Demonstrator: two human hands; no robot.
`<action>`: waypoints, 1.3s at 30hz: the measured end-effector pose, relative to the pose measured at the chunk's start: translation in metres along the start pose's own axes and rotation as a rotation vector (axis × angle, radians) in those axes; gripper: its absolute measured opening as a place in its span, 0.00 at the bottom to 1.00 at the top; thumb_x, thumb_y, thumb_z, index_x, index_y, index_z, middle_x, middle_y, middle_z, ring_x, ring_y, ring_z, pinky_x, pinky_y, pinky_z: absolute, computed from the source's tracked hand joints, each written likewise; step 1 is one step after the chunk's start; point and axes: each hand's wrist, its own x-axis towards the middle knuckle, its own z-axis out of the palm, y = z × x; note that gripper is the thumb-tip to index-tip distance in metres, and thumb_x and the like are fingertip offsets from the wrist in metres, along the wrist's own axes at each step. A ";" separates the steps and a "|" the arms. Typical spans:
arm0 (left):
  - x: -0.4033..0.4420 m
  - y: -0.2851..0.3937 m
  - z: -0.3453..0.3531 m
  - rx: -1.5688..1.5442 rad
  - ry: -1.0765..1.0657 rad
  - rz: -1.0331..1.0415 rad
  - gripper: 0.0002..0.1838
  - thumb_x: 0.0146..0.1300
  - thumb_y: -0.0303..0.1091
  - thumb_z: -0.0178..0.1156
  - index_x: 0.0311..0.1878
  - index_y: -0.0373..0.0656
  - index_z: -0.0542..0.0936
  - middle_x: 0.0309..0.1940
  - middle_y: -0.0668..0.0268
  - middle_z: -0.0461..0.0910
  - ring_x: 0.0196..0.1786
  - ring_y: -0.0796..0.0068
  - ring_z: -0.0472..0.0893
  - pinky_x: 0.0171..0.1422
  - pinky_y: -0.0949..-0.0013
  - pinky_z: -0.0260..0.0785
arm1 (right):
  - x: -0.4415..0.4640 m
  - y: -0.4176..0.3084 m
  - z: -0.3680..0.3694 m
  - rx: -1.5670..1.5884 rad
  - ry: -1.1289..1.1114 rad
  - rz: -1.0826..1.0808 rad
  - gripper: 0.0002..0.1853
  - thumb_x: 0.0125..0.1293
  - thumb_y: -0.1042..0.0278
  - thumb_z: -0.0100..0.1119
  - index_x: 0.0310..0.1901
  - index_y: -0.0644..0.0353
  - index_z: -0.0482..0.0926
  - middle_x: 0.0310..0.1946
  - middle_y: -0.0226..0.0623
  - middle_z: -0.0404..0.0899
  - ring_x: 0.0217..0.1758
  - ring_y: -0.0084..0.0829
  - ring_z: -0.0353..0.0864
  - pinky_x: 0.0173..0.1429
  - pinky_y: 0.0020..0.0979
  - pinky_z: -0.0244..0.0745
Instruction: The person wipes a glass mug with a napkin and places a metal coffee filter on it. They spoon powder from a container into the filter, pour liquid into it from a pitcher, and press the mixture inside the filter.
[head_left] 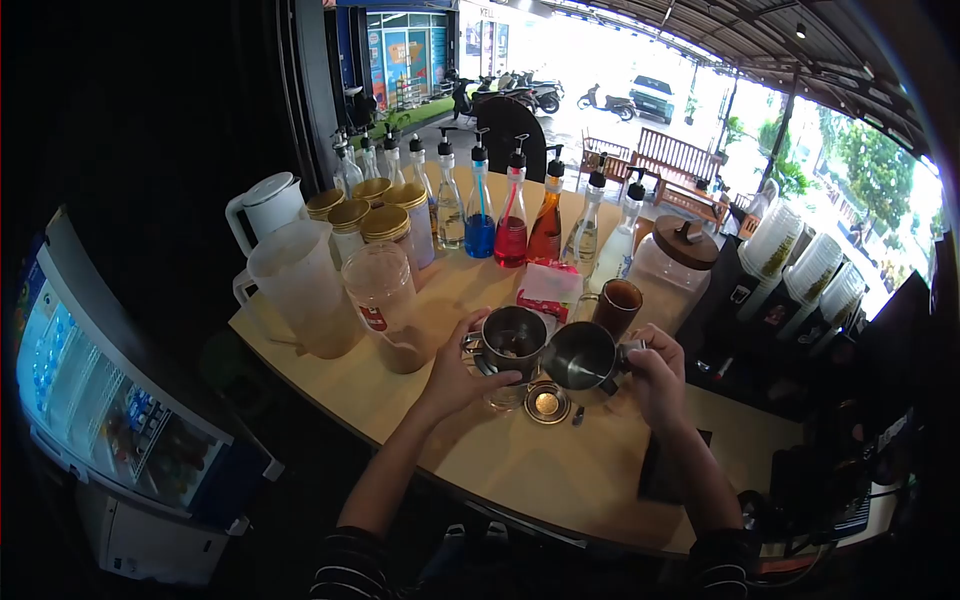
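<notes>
My left hand is wrapped round a metal cup with some dark residue inside, held over a glass. In my right hand is the handle of a metal pitcher, tilted toward the cup, their rims close together. Whether liquid runs between them cannot be made out. Just below the two vessels a round gold-coloured lid or strainer lies on the table. Behind the pitcher stands a glass mug of brown liquid, and beside it a red packet.
Pump bottles, among them a blue one and a red one, line the table's back. On the left stand a large plastic pitcher, a clear jar and gold-lidded jars. A wooden-lidded container and stacked cups are right.
</notes>
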 end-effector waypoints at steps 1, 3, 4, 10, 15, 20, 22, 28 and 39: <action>0.000 -0.002 0.000 -0.001 -0.001 -0.001 0.51 0.39 0.40 0.80 0.67 0.41 0.61 0.56 0.55 0.74 0.62 0.63 0.72 0.68 0.60 0.63 | -0.002 0.002 0.001 0.000 0.001 0.001 0.01 0.56 0.78 0.52 0.31 0.62 0.72 0.27 0.28 0.71 0.30 0.17 0.70 0.37 0.22 0.65; 0.000 -0.003 0.002 0.002 0.017 0.061 0.50 0.40 0.39 0.80 0.67 0.42 0.62 0.55 0.55 0.75 0.61 0.63 0.73 0.67 0.60 0.65 | -0.005 0.008 0.003 0.038 0.027 0.044 0.01 0.56 0.78 0.52 0.31 0.62 0.71 0.27 0.28 0.70 0.30 0.17 0.70 0.37 0.22 0.65; 0.000 0.000 0.001 0.001 0.011 0.059 0.50 0.40 0.39 0.80 0.67 0.42 0.62 0.55 0.55 0.75 0.61 0.63 0.73 0.67 0.60 0.65 | -0.006 0.013 0.002 0.038 0.033 0.045 0.01 0.56 0.78 0.52 0.31 0.62 0.71 0.27 0.28 0.70 0.30 0.17 0.70 0.37 0.22 0.65; 0.001 0.006 -0.003 0.055 -0.032 0.030 0.49 0.41 0.34 0.79 0.67 0.40 0.62 0.59 0.57 0.72 0.63 0.66 0.72 0.67 0.62 0.64 | -0.012 0.020 0.014 0.104 0.108 0.113 0.03 0.57 0.80 0.53 0.29 0.61 0.72 0.24 0.23 0.68 0.27 0.12 0.65 0.32 0.19 0.57; 0.002 0.002 -0.002 0.033 -0.022 0.047 0.48 0.40 0.41 0.79 0.64 0.38 0.65 0.54 0.56 0.76 0.58 0.65 0.77 0.64 0.62 0.68 | -0.008 0.022 0.012 0.070 0.125 0.040 0.02 0.57 0.79 0.51 0.30 0.61 0.71 0.26 0.28 0.71 0.29 0.18 0.68 0.37 0.22 0.64; 0.001 0.001 -0.001 -0.044 -0.032 -0.014 0.48 0.39 0.42 0.80 0.64 0.37 0.66 0.54 0.56 0.76 0.58 0.65 0.76 0.65 0.62 0.67 | 0.011 0.003 0.016 0.003 0.109 0.007 0.04 0.59 0.79 0.54 0.28 0.61 0.72 0.24 0.26 0.72 0.28 0.14 0.69 0.35 0.20 0.62; 0.001 0.003 -0.002 -0.030 -0.038 -0.014 0.48 0.39 0.42 0.80 0.63 0.37 0.66 0.54 0.56 0.76 0.58 0.65 0.76 0.65 0.62 0.66 | 0.020 -0.010 0.022 -0.084 0.107 0.019 0.08 0.60 0.77 0.59 0.26 0.59 0.72 0.23 0.23 0.73 0.29 0.12 0.70 0.36 0.17 0.62; 0.001 0.000 -0.001 -0.010 -0.046 0.002 0.45 0.40 0.43 0.79 0.60 0.37 0.68 0.52 0.57 0.77 0.57 0.66 0.77 0.64 0.63 0.67 | 0.045 -0.028 0.032 -0.242 0.105 0.019 0.09 0.59 0.75 0.63 0.25 0.58 0.73 0.23 0.22 0.73 0.28 0.10 0.70 0.33 0.17 0.63; 0.002 0.001 -0.001 -0.028 -0.054 0.001 0.42 0.40 0.43 0.79 0.58 0.39 0.70 0.50 0.58 0.78 0.55 0.66 0.78 0.62 0.63 0.68 | 0.076 -0.023 0.027 -0.446 0.032 -0.057 0.14 0.55 0.72 0.69 0.20 0.57 0.70 0.17 0.16 0.63 0.21 0.07 0.59 0.23 0.18 0.51</action>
